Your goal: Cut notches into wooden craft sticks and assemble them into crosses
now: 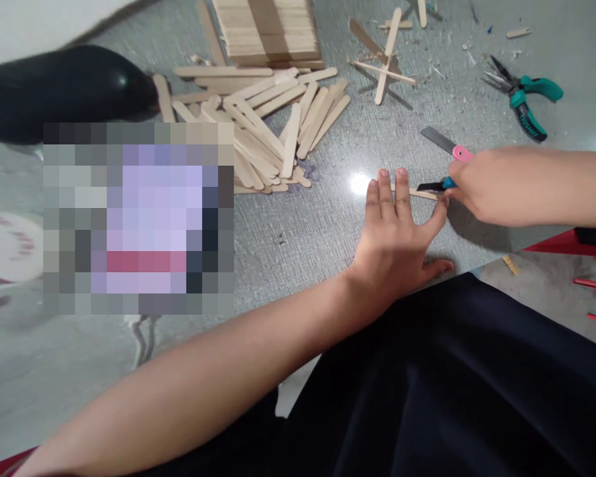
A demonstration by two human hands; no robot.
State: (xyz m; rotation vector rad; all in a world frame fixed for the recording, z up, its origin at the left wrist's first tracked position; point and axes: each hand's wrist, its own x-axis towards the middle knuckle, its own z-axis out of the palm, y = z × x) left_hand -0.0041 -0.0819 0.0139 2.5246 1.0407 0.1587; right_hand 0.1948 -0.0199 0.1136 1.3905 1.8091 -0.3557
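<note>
A popsicle stick [418,193] lies on the table, partly covered by my left hand [390,228]. That hand is spread flat, its fingers stretched out across the stick and pressing on it. My right hand [487,182] is closed around a craft knife [433,186] with a dark blade and a blue front end. The blade's tip touches or nearly touches the stick; most of the handle is hidden in the hand. Just behind my right hand lies a pink-handled tool with a grey blade [440,140], its handle partly covered.
Needle-nose pliers [521,99] lie at the far right. Crossed sticks [387,66] stand at the back among wood scraps. Loose popsicle sticks [273,126] pile up by a stack [268,30]. A dark rounded object [69,89] and a blurred-out patch occupy the left.
</note>
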